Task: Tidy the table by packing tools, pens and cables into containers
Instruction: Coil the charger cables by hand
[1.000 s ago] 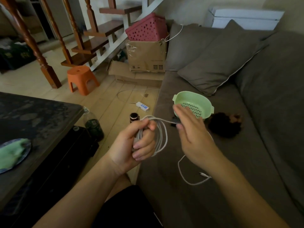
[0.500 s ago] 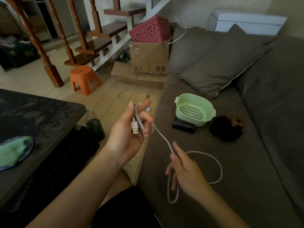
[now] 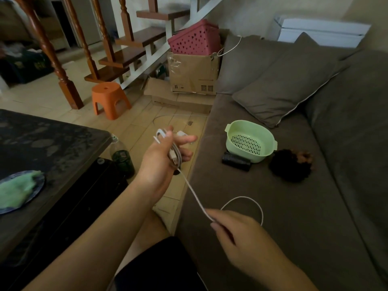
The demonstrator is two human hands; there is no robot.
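A grey sofa [image 3: 273, 206] fills the right side, with a matching cushion [image 3: 283, 87] leaning on its back. The floor [image 3: 147, 114] is pale wood planking. A dark, mottled desk [image 3: 42, 143] stands at left. Behind it a wooden staircase [image 3: 134, 51] with turned balusters climbs past an orange stool [image 3: 110, 99]. The light is dim, perhaps daylight only.
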